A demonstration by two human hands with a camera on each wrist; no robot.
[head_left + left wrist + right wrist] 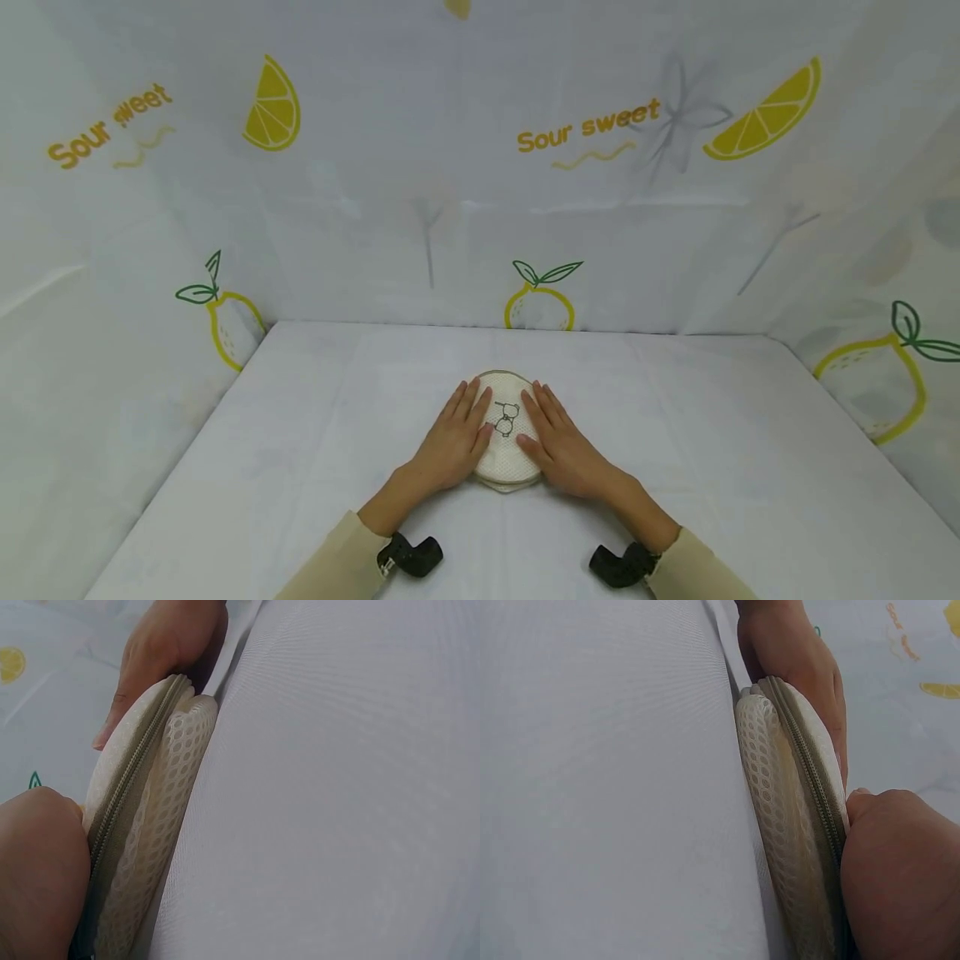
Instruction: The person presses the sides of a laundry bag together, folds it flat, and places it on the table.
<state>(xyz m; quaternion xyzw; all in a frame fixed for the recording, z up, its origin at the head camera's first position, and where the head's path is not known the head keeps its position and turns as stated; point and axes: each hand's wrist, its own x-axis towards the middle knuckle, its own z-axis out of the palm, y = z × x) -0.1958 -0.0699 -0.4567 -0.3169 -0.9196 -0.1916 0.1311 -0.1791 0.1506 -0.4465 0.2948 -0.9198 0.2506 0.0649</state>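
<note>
A round cream mesh laundry bag lies flat on the table, with a small dark line drawing on its top. My left hand rests on its left side and my right hand on its right side, fingers straight and pointing away from me. In the left wrist view, an olive zipper runs along the rim above the honeycomb mesh side. The right wrist view shows the same zipper with the mesh bulging slightly below it. The bag's underside is hidden.
A white cloth covers the table. Behind it hangs a pale curtain printed with lemons and lettering, which also runs along both sides. Each wrist bears a black camera mount, one at the left and one at the right.
</note>
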